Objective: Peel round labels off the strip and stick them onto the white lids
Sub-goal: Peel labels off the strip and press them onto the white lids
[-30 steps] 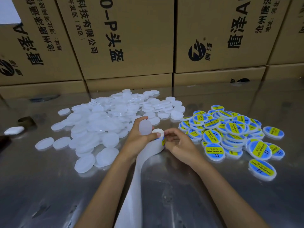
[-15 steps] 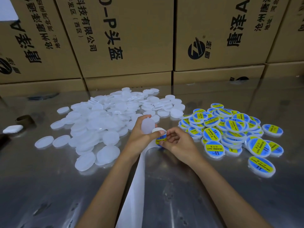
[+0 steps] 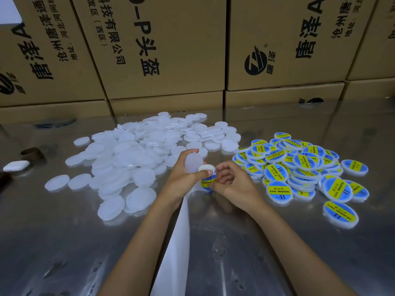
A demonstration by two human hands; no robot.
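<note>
Holding a blank lid upright in your left hand, you curl the fingers behind it while the thumb presses the label roll against the same hand. Just right of the roll, your right hand has its fingers curled, the tips pinching the blue and yellow label at the roll's lower edge. The white strip trails from the roll toward you, between your forearms, lying on the shiny metal surface. Left of the roll and beyond it spreads a heap of white lids; a few lie loose at that heap's near edge. Right of the roll sits a pile of labelled lids, faces up, some overlapping. Far left of the roll, near the frame edge, lie a small white case and a brown ring. Behind everything stands a wall of printed cartons.
</note>
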